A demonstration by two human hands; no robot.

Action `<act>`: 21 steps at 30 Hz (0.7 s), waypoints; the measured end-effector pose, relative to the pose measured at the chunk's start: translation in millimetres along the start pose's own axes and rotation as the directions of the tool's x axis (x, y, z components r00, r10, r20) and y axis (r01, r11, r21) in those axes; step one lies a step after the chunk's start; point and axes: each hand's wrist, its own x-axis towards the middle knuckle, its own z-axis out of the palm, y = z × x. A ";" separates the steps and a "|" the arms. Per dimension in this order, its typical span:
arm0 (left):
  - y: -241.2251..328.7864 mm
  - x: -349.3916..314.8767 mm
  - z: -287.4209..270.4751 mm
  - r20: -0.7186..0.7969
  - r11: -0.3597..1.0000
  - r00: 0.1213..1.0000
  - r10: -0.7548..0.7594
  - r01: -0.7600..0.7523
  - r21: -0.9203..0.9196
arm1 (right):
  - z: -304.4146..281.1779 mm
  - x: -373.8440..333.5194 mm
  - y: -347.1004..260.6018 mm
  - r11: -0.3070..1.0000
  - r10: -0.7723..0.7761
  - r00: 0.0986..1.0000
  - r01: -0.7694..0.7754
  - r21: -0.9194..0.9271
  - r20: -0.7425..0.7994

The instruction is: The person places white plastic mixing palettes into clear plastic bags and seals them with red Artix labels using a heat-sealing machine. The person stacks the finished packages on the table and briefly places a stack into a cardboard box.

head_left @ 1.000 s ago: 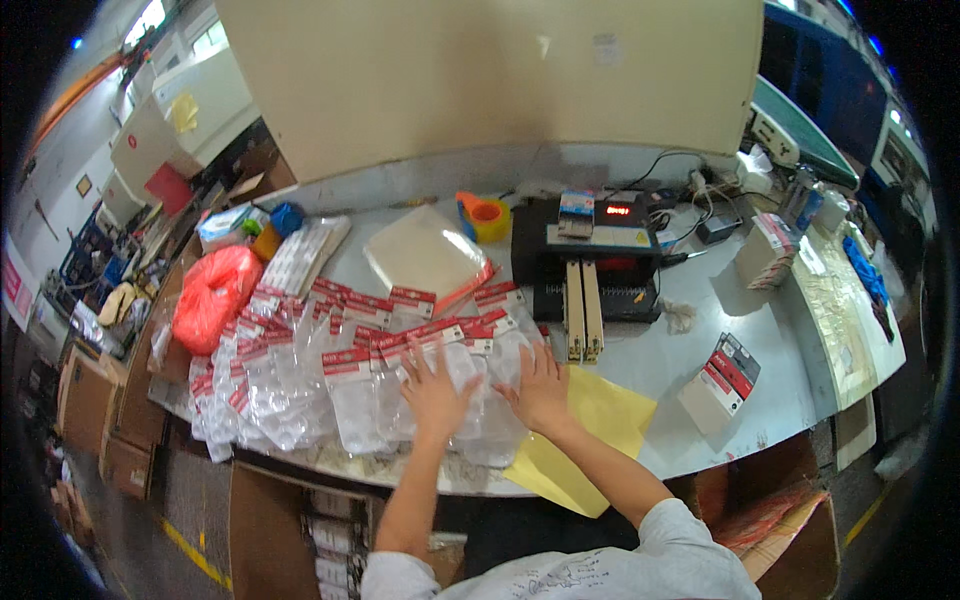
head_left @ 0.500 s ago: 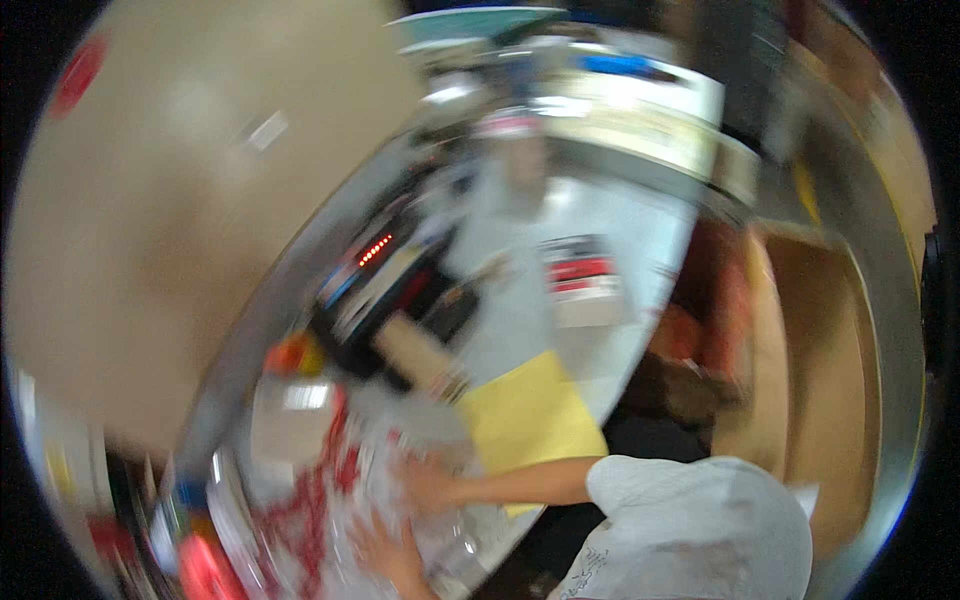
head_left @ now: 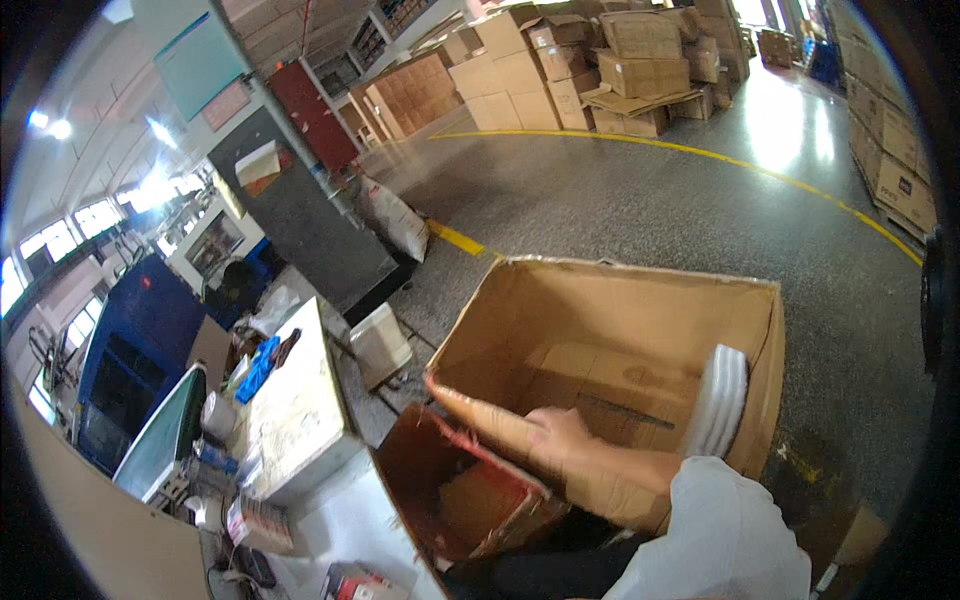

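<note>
A large open cardboard box (head_left: 650, 300) stands on the floor in front of me, slightly right. My right hand (head_left: 560, 436) lies at its near rim, fingers curled over the cardboard edge. The forearm reaches in from the lower right, out of a white sleeve. Inside the box, a white, ribbed, foam-like bundle (head_left: 718, 400) leans against the right wall, and the bottom looks bare otherwise. A smaller cardboard box (head_left: 415, 440) with a reddish, worn rim sits against the big one on its left. My left hand is outside the picture.
At the left stands a white worktable (head_left: 345, 515) holding a small red-and-white box (head_left: 360, 583) and blue cloth or gloves (head_left: 260, 370). Behind it are a stool (head_left: 380, 345) and a grey cabinet (head_left: 310, 225). Stacked cartons (head_left: 640, 65) fill the back, beyond a yellow floor line (head_left: 700, 152).
My view has swung right, from the worktable to the floor boxes. Both hands were over clear plastic with red pieces; now my right hand is at the big box's rim, my left out of sight.
</note>
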 end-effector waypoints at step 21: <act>74.3 214.7 353.2 0.793 0.500 0.062 0.607 -0.805 -0.320 | 17.0 -304.9 366.9 0.341 0.940 0.314 -0.870 -0.356 0.133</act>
